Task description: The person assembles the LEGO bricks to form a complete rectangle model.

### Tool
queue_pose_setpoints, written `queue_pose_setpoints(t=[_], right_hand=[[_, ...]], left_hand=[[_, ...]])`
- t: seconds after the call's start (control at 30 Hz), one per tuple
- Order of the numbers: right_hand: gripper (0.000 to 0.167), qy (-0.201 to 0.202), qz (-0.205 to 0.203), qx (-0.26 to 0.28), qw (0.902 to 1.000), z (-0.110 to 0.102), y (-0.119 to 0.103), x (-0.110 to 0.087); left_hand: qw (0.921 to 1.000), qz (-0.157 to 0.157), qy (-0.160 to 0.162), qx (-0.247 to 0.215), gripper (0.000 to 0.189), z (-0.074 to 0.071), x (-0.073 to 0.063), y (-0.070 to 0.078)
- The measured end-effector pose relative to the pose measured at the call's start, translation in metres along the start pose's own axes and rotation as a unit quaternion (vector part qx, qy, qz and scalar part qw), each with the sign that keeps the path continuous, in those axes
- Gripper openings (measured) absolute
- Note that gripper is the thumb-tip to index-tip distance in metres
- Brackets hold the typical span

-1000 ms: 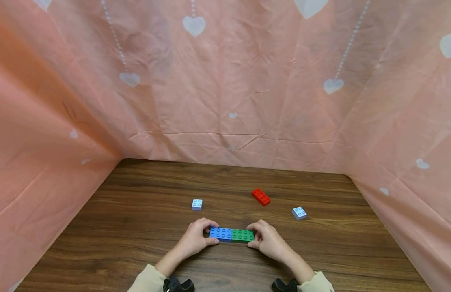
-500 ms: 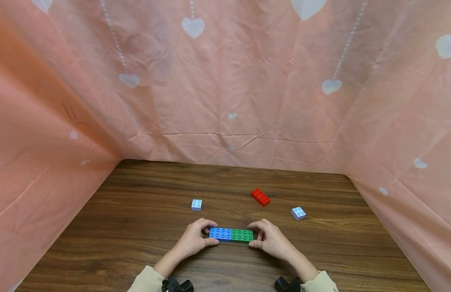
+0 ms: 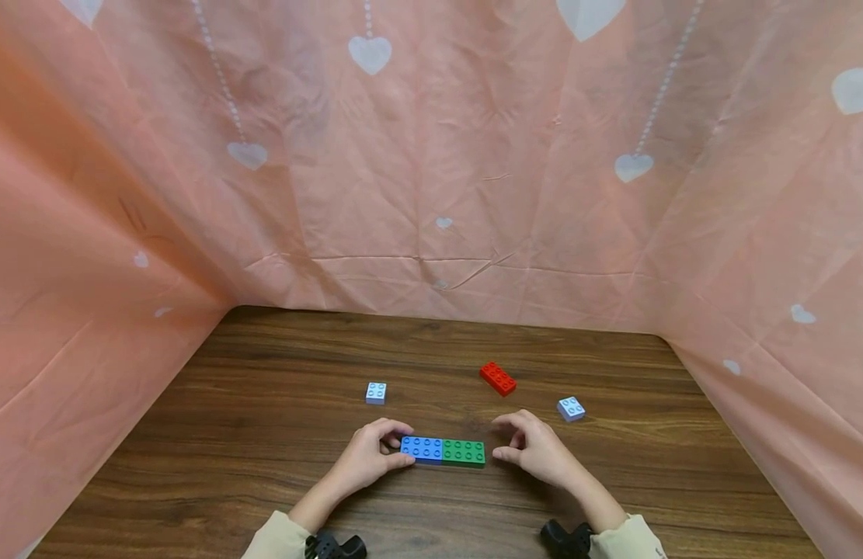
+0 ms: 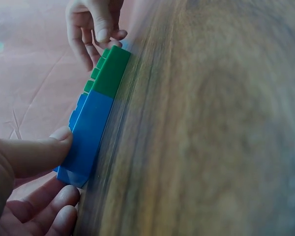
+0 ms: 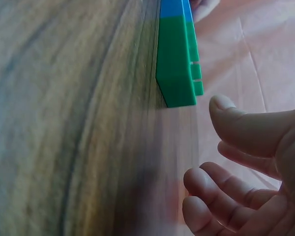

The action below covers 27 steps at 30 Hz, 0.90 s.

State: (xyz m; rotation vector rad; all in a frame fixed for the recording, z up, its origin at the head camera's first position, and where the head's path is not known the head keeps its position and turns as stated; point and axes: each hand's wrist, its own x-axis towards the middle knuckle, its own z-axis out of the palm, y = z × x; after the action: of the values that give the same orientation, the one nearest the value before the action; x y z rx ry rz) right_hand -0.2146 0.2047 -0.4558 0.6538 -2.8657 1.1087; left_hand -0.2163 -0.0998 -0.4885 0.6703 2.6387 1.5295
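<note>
A blue brick [image 3: 421,449] and a green brick [image 3: 464,452] lie end to end in one straight row on the wooden table, studs up. My left hand [image 3: 369,452] holds the blue brick's outer end. Its thumb [image 4: 60,139] lies against the near side, and the other fingers curl round behind the end, partly hidden. To the right, my right hand [image 3: 536,448] is apart from the green brick, thumb and fingers spread with nothing between them. A gap shows between that thumb [image 5: 236,120] and the green end.
Beyond the hands lie a small white brick [image 3: 376,393] at left, a red brick [image 3: 498,378] set askew, and another white brick [image 3: 571,408] at right. A pink curtain [image 3: 431,194] with white hearts encloses the wooden table [image 3: 284,373] at the back and sides.
My right hand has let go of the green brick and moved off to the right, its fingers spreading. My left hand has slid slightly left. The bricks stay in place.
</note>
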Motion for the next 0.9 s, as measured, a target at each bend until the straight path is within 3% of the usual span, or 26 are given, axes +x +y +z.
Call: queue_pose_setpoints(t=[0.3, 0.7, 0.9], right_hand=[[0.036, 0.026, 0.027, 0.012, 0.9992, -0.008, 0.004, 0.01], [0.035, 0.081, 0.05, 0.011, 0.9954, -0.014, 0.015, 0.03], [0.042, 0.098, 0.048, -0.01, 0.994, -0.015, 0.01, 0.041]], left_hand=[[1.0, -0.006, -0.003, -0.006, 0.03, -0.001, 0.0, -0.001], [0.9994, 0.006, -0.015, 0.029, 0.024, -0.001, 0.0, 0.004], [0.9979, 0.023, -0.031, 0.052, 0.022, -0.002, 0.004, 0.007]])
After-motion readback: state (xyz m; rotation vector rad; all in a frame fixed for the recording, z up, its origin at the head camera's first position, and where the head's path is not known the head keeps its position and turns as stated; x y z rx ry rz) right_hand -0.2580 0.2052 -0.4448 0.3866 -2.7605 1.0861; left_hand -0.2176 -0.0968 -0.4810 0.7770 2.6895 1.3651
